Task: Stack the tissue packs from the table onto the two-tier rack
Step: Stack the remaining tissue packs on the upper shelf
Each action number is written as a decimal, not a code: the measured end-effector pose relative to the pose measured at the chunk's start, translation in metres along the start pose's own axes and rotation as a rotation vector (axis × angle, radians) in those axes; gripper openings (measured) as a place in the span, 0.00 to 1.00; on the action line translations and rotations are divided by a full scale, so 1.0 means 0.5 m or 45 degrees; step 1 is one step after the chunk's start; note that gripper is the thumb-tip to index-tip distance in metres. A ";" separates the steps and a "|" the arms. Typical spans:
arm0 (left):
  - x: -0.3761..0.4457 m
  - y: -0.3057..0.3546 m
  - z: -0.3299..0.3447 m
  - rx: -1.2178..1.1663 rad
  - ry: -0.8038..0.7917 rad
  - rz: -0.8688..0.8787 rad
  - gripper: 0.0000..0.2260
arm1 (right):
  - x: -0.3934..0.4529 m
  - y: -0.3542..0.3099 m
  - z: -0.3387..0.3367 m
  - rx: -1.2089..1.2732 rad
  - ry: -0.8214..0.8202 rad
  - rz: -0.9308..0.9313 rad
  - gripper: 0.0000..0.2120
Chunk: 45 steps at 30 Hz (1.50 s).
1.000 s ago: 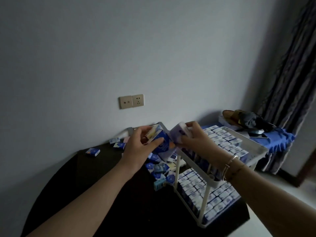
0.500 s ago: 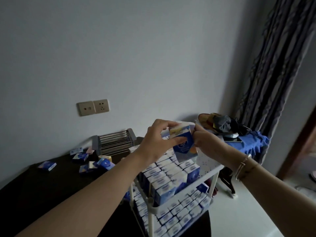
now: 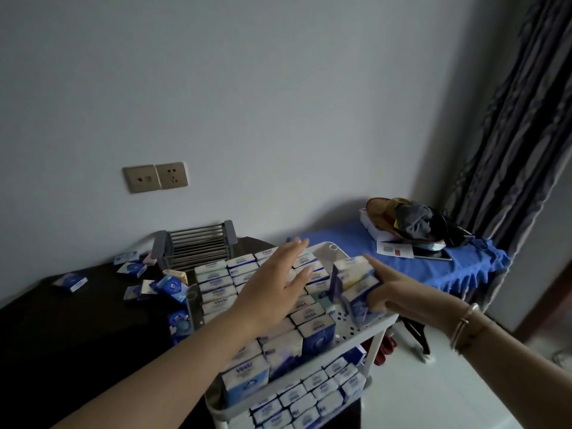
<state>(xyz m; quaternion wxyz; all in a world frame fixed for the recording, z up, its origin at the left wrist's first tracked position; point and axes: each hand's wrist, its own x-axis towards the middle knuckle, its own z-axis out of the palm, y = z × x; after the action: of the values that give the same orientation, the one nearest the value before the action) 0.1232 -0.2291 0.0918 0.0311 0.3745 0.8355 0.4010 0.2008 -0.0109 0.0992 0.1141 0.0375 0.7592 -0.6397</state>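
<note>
Since half a second ago the left hand has let go; it now hovers flat, fingers straight, over the upper tier. The dark table bears scattered loose packs. The white two-tier rack stands at the table's right edge, both tiers filled with rows of tissue packs; bare perforated shelf shows at the upper tier's right end. There the right hand grips two packs, the lower one touching the shelf.

Home room — striped curtain, wall sockets, clothes heap on blue-covered surface.
</note>
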 end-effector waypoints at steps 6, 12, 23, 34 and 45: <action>-0.010 -0.046 0.024 0.729 -0.306 -0.153 0.25 | 0.046 0.044 0.051 -0.203 0.087 -0.049 0.43; -0.010 -0.049 0.030 0.794 -0.312 -0.154 0.23 | 0.060 0.049 0.034 -0.181 -0.031 0.141 0.49; -0.001 -0.046 0.013 0.335 -0.255 -0.125 0.23 | 0.055 0.030 0.093 0.157 0.174 0.299 0.14; -0.134 -0.076 -0.165 -0.146 0.069 -0.032 0.15 | 0.021 -0.058 0.236 -0.736 1.033 0.012 0.10; -0.401 -0.346 -0.411 -0.128 0.295 -0.360 0.11 | 0.172 -0.188 0.696 -0.908 0.639 -0.423 0.07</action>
<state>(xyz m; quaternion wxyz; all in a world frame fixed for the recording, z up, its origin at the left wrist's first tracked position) 0.0908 -0.5614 0.0607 0.0094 0.2029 0.8567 0.4741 0.1419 -0.3761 0.1165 -0.1713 0.0274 0.9316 -0.3195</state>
